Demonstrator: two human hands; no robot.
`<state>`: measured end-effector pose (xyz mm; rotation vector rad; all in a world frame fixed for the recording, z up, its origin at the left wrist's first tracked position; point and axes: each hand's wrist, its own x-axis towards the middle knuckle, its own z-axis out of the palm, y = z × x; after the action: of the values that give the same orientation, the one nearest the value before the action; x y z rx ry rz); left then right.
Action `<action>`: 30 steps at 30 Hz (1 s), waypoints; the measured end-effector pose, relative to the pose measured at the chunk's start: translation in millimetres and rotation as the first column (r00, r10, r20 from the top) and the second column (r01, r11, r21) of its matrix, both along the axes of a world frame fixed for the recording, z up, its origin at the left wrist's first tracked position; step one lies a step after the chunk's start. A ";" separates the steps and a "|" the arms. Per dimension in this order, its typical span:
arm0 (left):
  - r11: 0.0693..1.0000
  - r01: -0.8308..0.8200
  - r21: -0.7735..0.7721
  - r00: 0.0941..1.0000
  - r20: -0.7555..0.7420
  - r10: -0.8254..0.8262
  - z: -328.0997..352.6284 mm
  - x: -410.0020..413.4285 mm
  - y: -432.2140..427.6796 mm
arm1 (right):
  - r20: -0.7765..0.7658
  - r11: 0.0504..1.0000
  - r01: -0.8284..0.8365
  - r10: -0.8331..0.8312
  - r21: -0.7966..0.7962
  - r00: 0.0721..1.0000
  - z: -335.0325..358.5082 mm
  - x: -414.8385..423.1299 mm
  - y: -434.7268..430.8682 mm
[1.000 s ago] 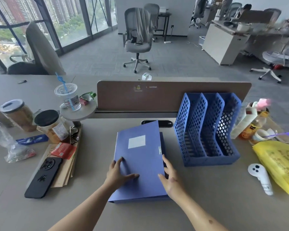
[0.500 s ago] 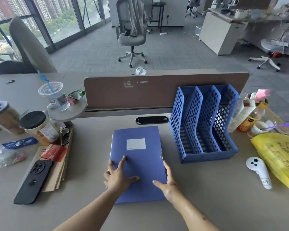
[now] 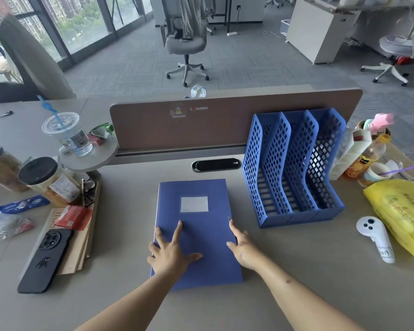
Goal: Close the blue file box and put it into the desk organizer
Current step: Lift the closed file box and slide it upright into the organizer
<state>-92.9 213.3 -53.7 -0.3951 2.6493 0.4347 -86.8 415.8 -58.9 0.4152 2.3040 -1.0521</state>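
The blue file box (image 3: 196, 225) lies flat on the desk in front of me, lid down, with a white label on top. My left hand (image 3: 171, 253) rests palm down on the lid's near left part, fingers spread. My right hand (image 3: 243, 247) presses against the box's right edge by the clasp, fingers apart. The blue mesh desk organizer (image 3: 294, 168) with three slots stands upright just right of the box, against the brown divider.
A black phone (image 3: 44, 260) on a stack of brown paper lies to the left, with jars and a plastic cup (image 3: 66, 133) behind. To the right are a white controller (image 3: 375, 237), a yellow bag (image 3: 402, 211) and bottles. The brown divider (image 3: 225, 123) borders the desk's far side.
The lid has gone from slightly raised to flat on the box. My hands have stayed on the lid and right edge, and the view has tilted down.
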 end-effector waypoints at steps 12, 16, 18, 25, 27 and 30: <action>0.996 -0.046 0.071 0.991 0.129 0.036 11.6 -15.8 -12.6 | -0.048 0.996 0.086 -0.085 0.016 0.995 4.2 -36.2 1.2; 0.967 -0.102 0.232 0.993 0.087 0.084 9.0 -17.5 -18.3 | 0.041 0.983 0.168 -0.165 -0.077 0.985 10.2 -30.7 -8.4; 0.940 -0.132 0.315 0.991 0.056 0.120 10.1 -19.9 -22.5 | 0.010 0.975 0.187 -0.187 -0.124 0.982 15.0 -29.4 -13.4; 0.879 -0.133 0.457 0.985 -0.037 0.168 23.5 -25.9 -36.7 | -0.380 0.967 0.136 -0.210 -0.213 0.901 49.6 -32.2 -34.9; 0.851 -0.093 0.516 0.976 -0.120 0.180 29.6 -24.6 -41.2 | -0.452 0.975 0.114 -0.189 -0.189 0.872 68.2 -33.5 -35.2; 0.810 -0.013 0.587 0.946 -0.256 0.201 41.8 -21.6 -45.1 | -0.547 0.976 0.108 -0.197 -0.190 0.814 98.9 -31.8 -34.1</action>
<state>-114.5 168.2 -11.9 -0.2960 2.6011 1.4020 -118.6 381.7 40.0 0.2498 2.7049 -1.5947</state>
